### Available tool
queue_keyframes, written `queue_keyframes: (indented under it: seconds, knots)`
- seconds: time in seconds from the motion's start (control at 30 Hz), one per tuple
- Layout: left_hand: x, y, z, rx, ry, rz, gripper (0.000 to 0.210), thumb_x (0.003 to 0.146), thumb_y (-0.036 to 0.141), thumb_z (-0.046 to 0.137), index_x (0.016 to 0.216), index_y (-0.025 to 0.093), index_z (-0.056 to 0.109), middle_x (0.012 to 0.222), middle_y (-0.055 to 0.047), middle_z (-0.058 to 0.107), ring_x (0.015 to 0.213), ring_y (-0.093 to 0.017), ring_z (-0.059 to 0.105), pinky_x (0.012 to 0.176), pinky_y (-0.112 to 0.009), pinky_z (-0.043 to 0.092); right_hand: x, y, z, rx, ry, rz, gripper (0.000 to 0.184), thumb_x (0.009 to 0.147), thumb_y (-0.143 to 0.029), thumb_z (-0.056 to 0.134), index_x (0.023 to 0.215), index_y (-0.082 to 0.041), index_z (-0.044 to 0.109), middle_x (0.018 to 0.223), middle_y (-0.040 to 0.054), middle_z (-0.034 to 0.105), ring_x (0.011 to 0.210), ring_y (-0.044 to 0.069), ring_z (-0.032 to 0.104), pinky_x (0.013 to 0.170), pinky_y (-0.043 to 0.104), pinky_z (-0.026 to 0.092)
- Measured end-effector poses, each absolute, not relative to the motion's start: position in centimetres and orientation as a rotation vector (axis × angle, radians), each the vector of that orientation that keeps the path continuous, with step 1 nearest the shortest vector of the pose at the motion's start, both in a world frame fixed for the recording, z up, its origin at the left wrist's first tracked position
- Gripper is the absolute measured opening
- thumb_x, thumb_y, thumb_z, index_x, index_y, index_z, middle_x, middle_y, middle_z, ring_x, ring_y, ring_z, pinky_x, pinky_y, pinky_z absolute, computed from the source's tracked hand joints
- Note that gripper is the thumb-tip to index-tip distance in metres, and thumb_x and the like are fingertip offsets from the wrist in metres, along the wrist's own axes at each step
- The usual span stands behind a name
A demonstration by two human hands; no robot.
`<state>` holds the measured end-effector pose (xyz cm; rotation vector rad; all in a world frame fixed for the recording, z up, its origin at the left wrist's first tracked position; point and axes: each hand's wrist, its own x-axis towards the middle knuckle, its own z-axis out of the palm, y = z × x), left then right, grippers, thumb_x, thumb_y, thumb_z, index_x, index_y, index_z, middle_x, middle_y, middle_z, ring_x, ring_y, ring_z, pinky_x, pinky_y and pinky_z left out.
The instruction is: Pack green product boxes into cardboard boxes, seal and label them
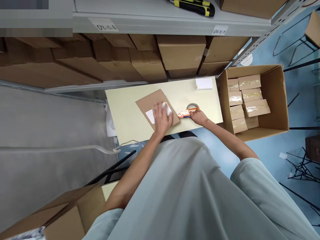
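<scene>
A flat brown cardboard package (146, 101) lies askew on the pale yellow tabletop (120, 113), with a white label (150, 116) on its upper face. My left hand (162, 118) rests on the label and the cardboard, fingers stretched out and holding nothing. At the package's right corner is a crinkled orange-and-white item (184, 113) whose kind I cannot make out. The closed fingers of my right hand (198, 117) are at its right end, apparently gripping it. A thin blue strip shows along its lower edge. Just behind it lies a roll of tape (192, 105), partly covered.
A small white box (204, 84) sits at the table's back edge. To the right, an open carton (275, 96) holds several taped brown boxes. Shelving with cardboard boxes (181, 51) borders the back; a yellow-black utility knife (196, 7) lies above. Another open carton (85, 206) is lower left.
</scene>
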<state>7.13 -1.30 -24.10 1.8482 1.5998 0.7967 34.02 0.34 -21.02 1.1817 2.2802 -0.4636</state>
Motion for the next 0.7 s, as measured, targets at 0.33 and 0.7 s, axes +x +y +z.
queue_keyframes:
  seconds: [0.33,0.7]
  knots:
    - [4.0,5.4,-23.8,1.707,1.807,0.728,0.075,0.098,0.065,0.071,0.16,0.024,0.062,0.184,-0.02,0.033,0.175,-0.05,0.006,0.132,-0.081,-0.011,26.0,-3.0,-22.3,1.018,2.452,-0.469,0.043,0.106,-0.001,0.037,0.144,0.004,0.056,0.114,0.0271,0.082,0.104,0.031,0.08,0.112,0.05,0.045]
    - [7.2,2.1,-22.6,1.989,1.748,0.37,0.056,0.11,0.047,0.049,0.158,0.021,0.063,0.187,-0.016,0.028,0.177,-0.042,0.005,0.139,-0.074,-0.004,23.2,-6.0,-24.0,0.972,2.589,-0.495,0.041,0.107,0.001,0.039,0.144,0.001,0.058,0.108,0.0204,0.084,0.1,0.027,0.082,0.106,0.046,0.054]
